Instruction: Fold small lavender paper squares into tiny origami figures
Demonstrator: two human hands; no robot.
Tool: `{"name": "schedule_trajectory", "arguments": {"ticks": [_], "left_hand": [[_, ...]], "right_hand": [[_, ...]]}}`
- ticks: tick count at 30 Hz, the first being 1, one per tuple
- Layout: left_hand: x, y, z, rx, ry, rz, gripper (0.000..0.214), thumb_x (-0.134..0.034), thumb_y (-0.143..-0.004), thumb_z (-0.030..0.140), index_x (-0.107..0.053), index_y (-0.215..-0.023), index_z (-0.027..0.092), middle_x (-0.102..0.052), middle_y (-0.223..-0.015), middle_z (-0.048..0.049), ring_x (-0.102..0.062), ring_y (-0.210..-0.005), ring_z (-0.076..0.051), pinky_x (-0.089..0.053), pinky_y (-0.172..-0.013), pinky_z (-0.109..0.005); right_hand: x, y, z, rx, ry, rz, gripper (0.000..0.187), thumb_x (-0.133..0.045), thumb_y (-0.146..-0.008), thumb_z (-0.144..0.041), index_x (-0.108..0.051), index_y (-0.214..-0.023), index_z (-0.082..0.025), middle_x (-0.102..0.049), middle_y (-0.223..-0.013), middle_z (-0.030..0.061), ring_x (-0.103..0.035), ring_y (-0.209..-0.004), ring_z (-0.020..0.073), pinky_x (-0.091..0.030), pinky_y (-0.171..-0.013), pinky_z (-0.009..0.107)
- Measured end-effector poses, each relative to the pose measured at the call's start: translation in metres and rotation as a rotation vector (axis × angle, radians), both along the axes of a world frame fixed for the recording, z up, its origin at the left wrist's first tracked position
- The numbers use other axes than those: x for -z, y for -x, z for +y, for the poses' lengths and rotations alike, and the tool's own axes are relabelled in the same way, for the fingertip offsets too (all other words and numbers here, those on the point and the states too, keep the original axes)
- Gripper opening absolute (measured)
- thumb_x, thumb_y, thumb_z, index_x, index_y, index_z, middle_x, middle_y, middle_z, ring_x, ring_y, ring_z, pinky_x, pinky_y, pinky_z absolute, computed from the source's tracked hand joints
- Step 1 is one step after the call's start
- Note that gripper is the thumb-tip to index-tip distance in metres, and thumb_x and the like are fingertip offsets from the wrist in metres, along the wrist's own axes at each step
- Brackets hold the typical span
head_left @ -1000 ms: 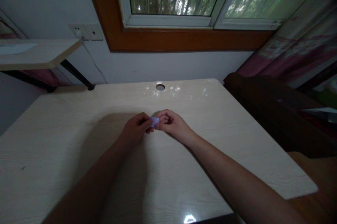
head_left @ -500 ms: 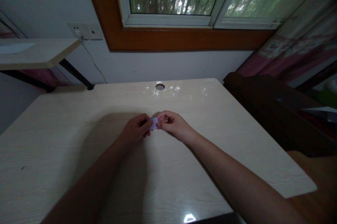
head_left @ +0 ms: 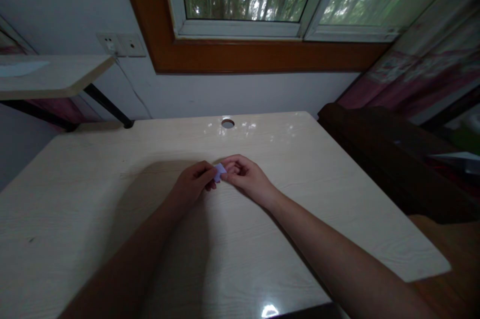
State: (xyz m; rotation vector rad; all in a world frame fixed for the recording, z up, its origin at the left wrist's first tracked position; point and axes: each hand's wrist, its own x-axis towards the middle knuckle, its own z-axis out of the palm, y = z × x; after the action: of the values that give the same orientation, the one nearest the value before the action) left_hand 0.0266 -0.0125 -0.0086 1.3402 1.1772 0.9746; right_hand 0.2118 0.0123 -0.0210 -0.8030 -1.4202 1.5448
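A small pale lilac piece of paper is pinched between both of my hands just above the light wooden desk. My left hand grips its left side with curled fingers. My right hand holds its right side, fingers closed around it. Most of the paper is hidden by my fingertips.
A round cable hole sits near the desk's far edge. A raised side shelf stands at the left below a wall socket. Dark furniture borders the desk on the right, under a window.
Both hands have shifted slightly away from me with the paper. The paper has turned a little between the fingertips.
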Motion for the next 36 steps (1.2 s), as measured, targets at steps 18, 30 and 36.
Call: {"name": "schedule_trajectory", "arguments": {"ticks": [18, 30, 36], "left_hand": [[0.000, 0.001, 0.000, 0.109, 0.010, 0.002, 0.030, -0.054, -0.089, 0.039, -0.067, -0.079, 0.014, -0.066, -0.068, -0.0034, -0.059, -0.063, -0.013, -0.046, -0.062, -0.024], [0.009, 0.004, 0.002, 0.113, 0.003, 0.108, 0.020, -0.064, -0.083, 0.035, -0.067, -0.085, 0.015, -0.070, -0.073, -0.0035, -0.063, -0.064, -0.014, -0.049, -0.063, -0.025], [0.003, 0.001, 0.001, 0.077, -0.005, 0.128, 0.024, -0.064, -0.083, 0.038, -0.067, -0.079, 0.015, -0.070, -0.071, -0.0034, -0.063, -0.061, -0.014, -0.049, -0.061, -0.025]], "right_hand": [[0.003, -0.002, 0.003, -0.020, 0.079, 0.037, 0.029, -0.081, -0.072, -0.035, -0.068, -0.092, -0.019, -0.071, -0.083, 0.0028, -0.065, -0.075, 0.0153, -0.051, -0.075, 0.033], [0.008, -0.003, 0.007, -0.035, 0.107, 0.052, 0.026, -0.080, -0.073, -0.031, -0.067, -0.091, -0.017, -0.070, -0.079, 0.0020, -0.063, -0.071, 0.0133, -0.048, -0.070, 0.029], [0.012, -0.003, 0.008, -0.060, 0.094, 0.039, 0.028, -0.080, -0.073, -0.034, -0.066, -0.091, -0.017, -0.069, -0.078, 0.0019, -0.064, -0.072, 0.0155, -0.050, -0.072, 0.033]]}}
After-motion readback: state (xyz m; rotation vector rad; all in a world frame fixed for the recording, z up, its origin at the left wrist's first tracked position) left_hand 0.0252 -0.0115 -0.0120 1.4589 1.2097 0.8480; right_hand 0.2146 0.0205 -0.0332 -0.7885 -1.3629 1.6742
